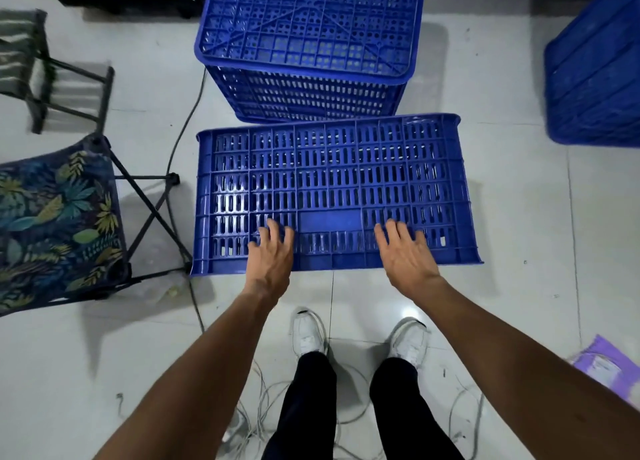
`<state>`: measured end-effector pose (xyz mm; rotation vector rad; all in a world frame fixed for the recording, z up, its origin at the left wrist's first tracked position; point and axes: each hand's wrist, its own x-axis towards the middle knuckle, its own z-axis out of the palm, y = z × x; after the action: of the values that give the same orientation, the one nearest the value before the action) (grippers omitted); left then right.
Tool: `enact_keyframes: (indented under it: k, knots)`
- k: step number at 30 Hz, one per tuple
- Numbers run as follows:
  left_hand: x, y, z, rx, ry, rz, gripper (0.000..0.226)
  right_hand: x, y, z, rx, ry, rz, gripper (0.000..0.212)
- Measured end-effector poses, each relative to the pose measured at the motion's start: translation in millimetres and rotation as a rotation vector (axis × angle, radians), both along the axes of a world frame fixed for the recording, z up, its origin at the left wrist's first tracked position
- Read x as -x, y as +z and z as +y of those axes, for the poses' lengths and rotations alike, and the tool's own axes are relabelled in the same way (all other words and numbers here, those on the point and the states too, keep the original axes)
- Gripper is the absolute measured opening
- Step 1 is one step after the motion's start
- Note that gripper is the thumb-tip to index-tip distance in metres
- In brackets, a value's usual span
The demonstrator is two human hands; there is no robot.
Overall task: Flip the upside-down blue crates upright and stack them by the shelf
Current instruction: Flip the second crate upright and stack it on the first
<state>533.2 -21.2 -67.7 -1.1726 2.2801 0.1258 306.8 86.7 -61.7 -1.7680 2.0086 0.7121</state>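
Blue slotted crate [332,182] lies on its side on the floor [519,224], an upturned crate [308,26] just behind; the left hand [272,255] and right hand [407,253] hover at its near edge, fingers apart, gripping nothing. Best to grasp that rim evenly, then tip

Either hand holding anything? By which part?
Nothing is gripped. Left hand and right hand are open, fingers spread over the slatted wall of the near blue crate by its near edge; whether they touch it cannot be told.
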Motion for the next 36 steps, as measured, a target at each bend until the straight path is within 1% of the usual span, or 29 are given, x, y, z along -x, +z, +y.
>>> enact_keyframes:
  k: [4,8,11,12,15,17,20,22,27,30,32,34,36]
  knots:
    - [-2.9,5.7,-5.0,0.005,-0.026,-0.008,0.078,-7.4,6.1,-5.5,-0.003,-0.03,0.02,0.1]
    - [7.5,24.8,-29.5,0.019,-0.03,0.028,0.078,-4.6,22.5,-26.3,0.036,-0.058,0.037,0.098]
    - [21.0,46.1,-52.9,0.049,0.008,0.06,0.076,4.1,40.7,-50.0,0.11,-0.087,0.042,0.087]
    - [26.5,52.1,-59.9,0.058,0.037,0.075,0.074,8.4,45.1,-57.3,0.13,-0.105,0.028,0.085]
    - [41.1,63.9,-78.3,0.046,0.149,0.157,0.06,20.1,53.1,-75.8,0.167,-0.185,-0.028,0.087]
    - [46.2,66.4,-91.2,0.018,0.179,0.177,0.052,23.9,53.6,-85.9,0.198,-0.235,-0.059,0.078]
    - [50.8,62.4,-104.0,-0.001,0.148,0.154,0.049,27.0,50.9,-96.4,0.191,-0.27,-0.059,0.056]
    - [51.8,55.5,-105.6,0.003,0.147,0.148,0.046,28.4,46.0,-99.9,0.18,-0.284,-0.057,0.048]
    - [48.3,37.9,-109.3,0.055,0.101,0.159,0.04,33.8,28.2,-111.3,0.139,-0.338,-0.08,0.047]
    - [48.4,26.9,-117.0,0.135,0.062,0.173,0.045,36.3,14.5,-120.7,0.23,-0.386,-0.087,0.042]
    - [57.5,19.5,-122.5,0.198,0.046,0.245,0.05,45.5,7.9,-128.7,0.29,-0.402,-0.073,0.038]
    - [66.1,16.3,-121.3,0.229,0.04,0.347,0.055,55.0,2.4,-138.5,0.308,-0.399,-0.059,0.039]
    - [72.5,11.2,-113.7,0.169,0.006,0.422,0.055,64.3,-7.0,-149.0,0.319,-0.394,-0.033,0.037]
